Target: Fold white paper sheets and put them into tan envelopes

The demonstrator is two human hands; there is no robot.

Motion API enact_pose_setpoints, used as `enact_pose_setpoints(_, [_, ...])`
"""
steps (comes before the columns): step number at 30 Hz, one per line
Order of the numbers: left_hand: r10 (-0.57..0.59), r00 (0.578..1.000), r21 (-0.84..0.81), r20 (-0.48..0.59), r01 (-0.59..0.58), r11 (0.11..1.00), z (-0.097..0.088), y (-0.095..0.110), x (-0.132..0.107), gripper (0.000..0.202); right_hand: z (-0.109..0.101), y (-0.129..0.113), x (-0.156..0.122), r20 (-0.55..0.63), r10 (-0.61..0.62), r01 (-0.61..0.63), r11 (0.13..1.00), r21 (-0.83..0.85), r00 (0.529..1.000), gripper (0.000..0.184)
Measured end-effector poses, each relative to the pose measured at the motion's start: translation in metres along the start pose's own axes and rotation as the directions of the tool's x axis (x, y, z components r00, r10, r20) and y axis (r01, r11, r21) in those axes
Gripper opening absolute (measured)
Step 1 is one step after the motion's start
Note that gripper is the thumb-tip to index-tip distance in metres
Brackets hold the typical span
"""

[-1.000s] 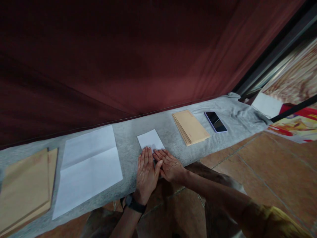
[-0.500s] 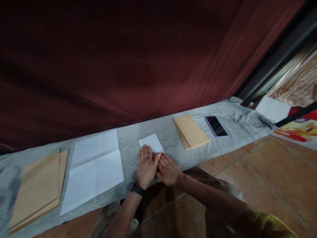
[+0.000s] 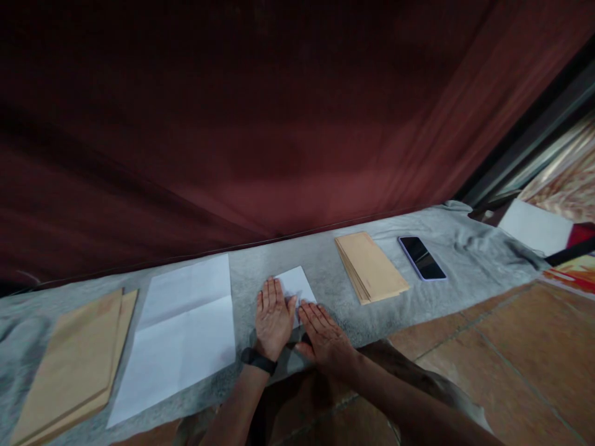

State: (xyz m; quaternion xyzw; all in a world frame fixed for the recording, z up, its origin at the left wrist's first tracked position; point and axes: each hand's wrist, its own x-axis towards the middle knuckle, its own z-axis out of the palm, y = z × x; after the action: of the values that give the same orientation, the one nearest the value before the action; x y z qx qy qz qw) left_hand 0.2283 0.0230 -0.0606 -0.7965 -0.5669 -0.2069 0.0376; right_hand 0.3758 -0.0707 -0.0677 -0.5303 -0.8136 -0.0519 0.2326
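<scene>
A small folded sheet of white paper point(image 3: 297, 286) lies on the grey cloth point(image 3: 251, 266) in front of me. My left hand point(image 3: 274, 319) rests flat on its left side, fingers stretched forward, a dark band on the wrist. Against the paper's near right edge lies my right hand point(image 3: 326, 337), palm down with the fingers extended. Both hands cover part of the paper. Left of them is a larger white sheet point(image 3: 179, 347) with a crease across it. To the right sits a small stack of brown envelopes point(image 3: 372, 266).
Larger brown envelopes point(image 3: 77, 365) lie at the far left of the cloth. A phone point(image 3: 422, 259) with a purple case is at the right, past the small envelopes. Behind the cloth hangs a dark red curtain point(image 3: 279, 155). Tiled floor point(image 3: 511, 347) shows in front.
My hands, together half a second ago, have come apart; the left presses the paper's left side and the right its near right edge. The view has shifted slightly.
</scene>
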Motion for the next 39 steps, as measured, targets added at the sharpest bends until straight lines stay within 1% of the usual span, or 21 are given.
enact_pose_setpoints(4, [0.006, 1.000, -0.002, -0.026, -0.006, 1.000, -0.002, 0.000, -0.002, 0.069, -0.002, 0.001, -0.002, 0.044, 0.008, -0.007, 1.000, -0.026, 0.999, 0.068])
enact_pose_setpoints(12, [0.003, 1.000, -0.016, -0.008, -0.003, 1.000, -0.005, 0.000, -0.006, 0.069, -0.015, 0.009, -0.008, 0.085, 0.014, -0.009, 0.999, -0.053, 0.996, 0.068])
enact_pose_setpoints(16, [0.016, 1.000, -0.016, -0.003, -0.017, 1.000, -0.012, 0.001, -0.009, 0.066, -0.020, 0.014, -0.010, 0.110, 0.025, -0.020, 0.999, -0.041, 0.994, 0.066])
enact_pose_setpoints(18, [0.051, 0.999, -0.016, 0.005, -0.051, 0.999, -0.017, 0.005, -0.013, 0.063, -0.020, 0.014, -0.010, 0.123, 0.039, -0.036, 0.999, -0.026, 0.992, 0.063])
enact_pose_setpoints(20, [0.123, 0.992, -0.033, 0.036, -0.122, 0.992, -0.021, 0.011, -0.019, 0.060, -0.020, 0.014, -0.009, 0.134, 0.062, -0.062, 0.998, -0.010, 0.989, 0.058])
enact_pose_setpoints(23, [0.260, 0.959, -0.084, 0.116, -0.251, 0.964, -0.025, 0.022, -0.030, 0.056, -0.020, 0.013, -0.007, 0.151, 0.084, -0.087, 0.996, 0.015, 0.985, 0.053])
enact_pose_setpoints(25, [0.302, 0.940, -0.099, 0.159, -0.290, 0.952, -0.025, 0.027, -0.036, 0.055, -0.022, 0.013, -0.006, 0.167, 0.080, -0.087, 0.996, 0.032, 0.983, 0.052])
enact_pose_setpoints(30, [0.298, 0.934, -0.074, 0.198, -0.289, 0.954, -0.028, 0.025, -0.041, 0.054, -0.028, 0.019, 0.003, 0.181, 0.099, -0.115, 0.990, 0.080, 0.978, 0.048])
enact_pose_setpoints(33, [0.312, 0.927, -0.043, 0.208, -0.310, 0.950, -0.029, 0.022, -0.043, 0.056, -0.032, 0.017, 0.010, 0.171, 0.115, -0.135, 0.985, 0.108, 0.978, 0.048])
enact_pose_setpoints(36, [0.347, 0.915, -0.028, 0.207, -0.349, 0.937, -0.028, 0.019, -0.045, 0.059, -0.034, 0.008, 0.013, 0.189, 0.062, -0.094, 0.982, 0.162, 0.980, 0.052])
enact_pose_setpoints(39, [0.356, 0.915, -0.022, 0.191, -0.358, 0.933, -0.024, 0.017, -0.047, 0.059, -0.034, 0.000, 0.011, 0.206, -0.006, -0.033, 0.982, 0.186, 0.978, 0.061])
